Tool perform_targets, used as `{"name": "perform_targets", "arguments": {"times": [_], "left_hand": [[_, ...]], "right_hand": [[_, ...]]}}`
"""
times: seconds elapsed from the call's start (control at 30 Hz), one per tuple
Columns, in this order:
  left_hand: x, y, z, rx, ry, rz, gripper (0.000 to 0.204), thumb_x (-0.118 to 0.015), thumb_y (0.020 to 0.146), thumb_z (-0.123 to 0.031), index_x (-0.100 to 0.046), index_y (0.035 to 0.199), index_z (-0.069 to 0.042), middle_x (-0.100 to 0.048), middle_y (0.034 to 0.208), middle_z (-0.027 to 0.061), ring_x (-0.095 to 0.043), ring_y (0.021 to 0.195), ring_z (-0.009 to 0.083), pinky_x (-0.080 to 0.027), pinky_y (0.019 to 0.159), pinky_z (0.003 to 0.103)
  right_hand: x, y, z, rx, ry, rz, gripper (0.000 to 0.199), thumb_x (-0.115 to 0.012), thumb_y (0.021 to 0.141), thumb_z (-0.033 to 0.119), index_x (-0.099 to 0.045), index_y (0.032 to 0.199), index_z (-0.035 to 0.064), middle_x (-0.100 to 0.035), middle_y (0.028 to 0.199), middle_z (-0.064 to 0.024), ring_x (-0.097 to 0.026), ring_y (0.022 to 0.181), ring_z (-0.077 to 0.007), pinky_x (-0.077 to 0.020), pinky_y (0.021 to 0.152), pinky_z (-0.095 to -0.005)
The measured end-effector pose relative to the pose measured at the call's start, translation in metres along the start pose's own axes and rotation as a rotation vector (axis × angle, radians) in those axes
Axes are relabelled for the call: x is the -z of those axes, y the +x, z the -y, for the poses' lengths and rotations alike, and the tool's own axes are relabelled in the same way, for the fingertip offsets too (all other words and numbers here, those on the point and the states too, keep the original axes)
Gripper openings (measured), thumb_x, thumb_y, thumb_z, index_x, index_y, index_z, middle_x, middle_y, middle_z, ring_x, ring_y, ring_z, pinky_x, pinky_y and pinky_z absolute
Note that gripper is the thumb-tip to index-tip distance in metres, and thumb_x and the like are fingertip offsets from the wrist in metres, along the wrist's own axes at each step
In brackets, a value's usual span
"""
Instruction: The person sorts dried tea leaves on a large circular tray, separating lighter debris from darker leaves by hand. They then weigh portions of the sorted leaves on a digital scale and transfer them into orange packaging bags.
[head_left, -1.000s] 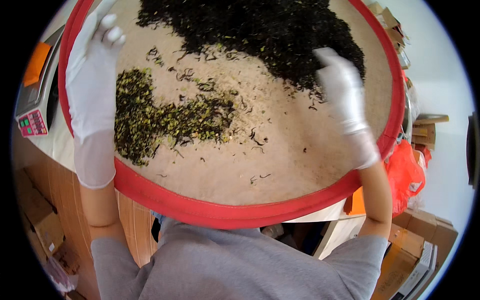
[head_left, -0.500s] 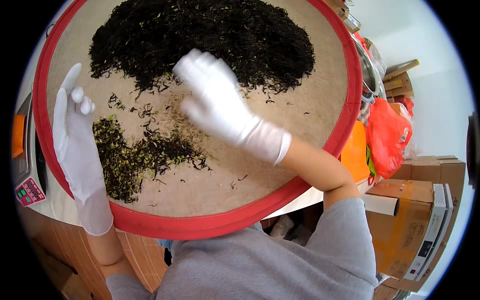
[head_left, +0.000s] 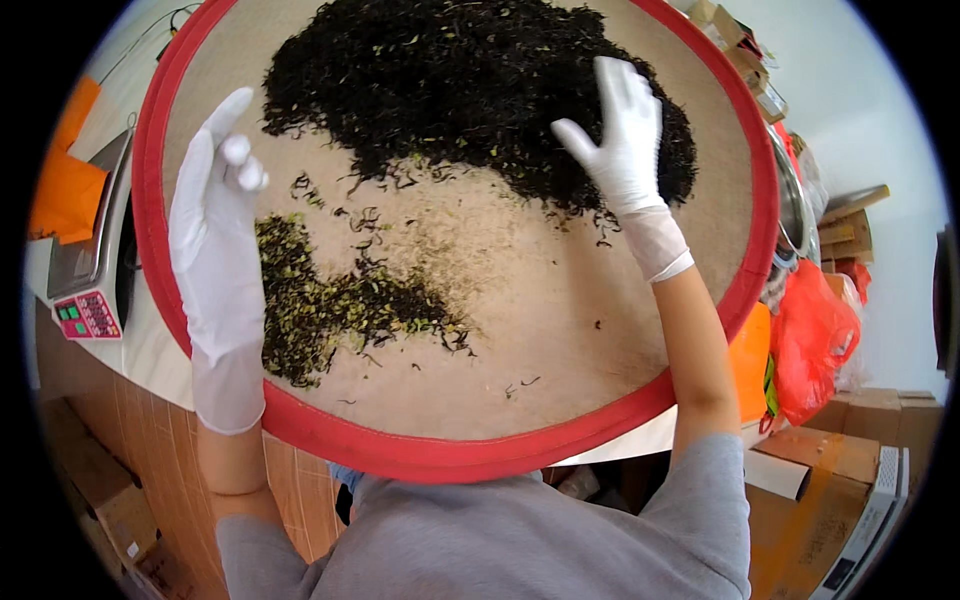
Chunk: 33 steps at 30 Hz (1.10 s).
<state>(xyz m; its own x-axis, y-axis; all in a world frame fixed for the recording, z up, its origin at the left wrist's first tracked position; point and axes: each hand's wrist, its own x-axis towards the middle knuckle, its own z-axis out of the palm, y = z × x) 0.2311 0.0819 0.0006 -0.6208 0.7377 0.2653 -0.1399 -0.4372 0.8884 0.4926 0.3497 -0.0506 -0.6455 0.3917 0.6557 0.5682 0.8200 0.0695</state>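
Note:
A wide round tray with a beige cloth bed and a red padded rim (head_left: 420,455) lies in front of me. At its far side is a big heap of dark, twisted dried tea leaves (head_left: 430,90). A smaller, greener pile of leaves and bits (head_left: 330,315) lies nearer, at the left. My right hand (head_left: 628,150), in a white glove, is over the heap's right end, fingers stretched and thumb apart. My gloved left hand (head_left: 222,230) stands at the left rim beside the small pile. Its forefinger is stretched, other fingers are partly bent, and nothing shows in it.
A scale (head_left: 95,270) with a metal plate stands left of the tray, by an orange packet (head_left: 72,195). To the right are a metal pan (head_left: 790,195), a red plastic bag (head_left: 815,335) and cardboard boxes (head_left: 830,455). Loose leaves and fine dust lie mid-tray.
My right hand has gone from the middle of the tray to the right end of the heap, with its fingers spread. The whole view has shifted, showing more of the left side.

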Motion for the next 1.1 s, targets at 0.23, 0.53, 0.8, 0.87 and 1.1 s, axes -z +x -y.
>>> {"name": "perform_targets", "arguments": {"times": [0.23, 0.53, 0.8, 0.87, 1.1], "left_hand": [[0.007, 0.0, 0.014, 0.037, -0.004, 0.015, 0.044, -0.044, 0.104, -0.025, -0.05, 0.134, 0.008, -0.049, 0.089, -0.0027, -0.044, 0.08, 0.0075, -0.038, 0.077, 0.022], [0.017, 0.001, 0.011, 0.003, -0.068, -0.005, 0.043, -0.043, 0.104, -0.025, -0.056, 0.129, 0.007, -0.054, 0.091, -0.0026, -0.047, 0.081, 0.0078, -0.04, 0.078, 0.023], [0.027, -0.001, 0.014, 0.026, -0.09, -0.006, 0.043, -0.043, 0.104, -0.027, -0.057, 0.128, 0.005, -0.054, 0.09, -0.0031, -0.047, 0.08, 0.0073, -0.039, 0.076, 0.022], [0.025, -0.003, 0.013, 0.03, -0.075, -0.004, 0.044, -0.043, 0.104, -0.028, -0.057, 0.128, 0.005, -0.054, 0.09, -0.0034, -0.047, 0.079, 0.0073, -0.039, 0.076, 0.022], [0.015, -0.007, 0.015, 0.05, 0.017, 0.005, 0.045, -0.043, 0.103, -0.03, -0.058, 0.127, 0.004, -0.054, 0.088, -0.0043, -0.047, 0.079, 0.0069, -0.039, 0.077, 0.023]], "right_hand": [[-0.045, 0.06, 0.081, 0.041, -0.09, 0.167, 0.115, -0.082, 0.061, 0.061, -0.024, 0.152, 0.0204, -0.03, 0.148, -0.0202, -0.034, 0.133, -0.0409, -0.0328, 0.106, -0.0591], [-0.057, 0.079, 0.086, -0.088, -0.211, 0.324, 0.092, -0.086, 0.066, 0.029, -0.037, 0.144, 0.0191, -0.051, 0.129, -0.017, -0.059, 0.106, -0.0326, -0.0532, 0.082, -0.0432], [0.007, 0.025, 0.104, 0.068, -0.042, 0.423, 0.075, -0.08, 0.063, 0.008, -0.051, 0.132, 0.0129, -0.055, 0.119, -0.0164, -0.058, 0.101, -0.0325, -0.0507, 0.084, -0.0414], [0.027, 0.008, 0.118, 0.043, -0.008, 0.622, 0.08, -0.081, 0.064, 0.008, -0.048, 0.137, 0.0137, -0.053, 0.124, -0.0172, -0.056, 0.107, -0.0335, -0.0493, 0.089, -0.0419], [0.066, -0.041, 0.115, 0.009, 0.283, 0.751, 0.064, -0.076, 0.076, 0.022, -0.055, 0.136, 0.0148, -0.042, 0.147, -0.0202, -0.056, 0.115, -0.0402, -0.0479, 0.097, -0.0427]]}}
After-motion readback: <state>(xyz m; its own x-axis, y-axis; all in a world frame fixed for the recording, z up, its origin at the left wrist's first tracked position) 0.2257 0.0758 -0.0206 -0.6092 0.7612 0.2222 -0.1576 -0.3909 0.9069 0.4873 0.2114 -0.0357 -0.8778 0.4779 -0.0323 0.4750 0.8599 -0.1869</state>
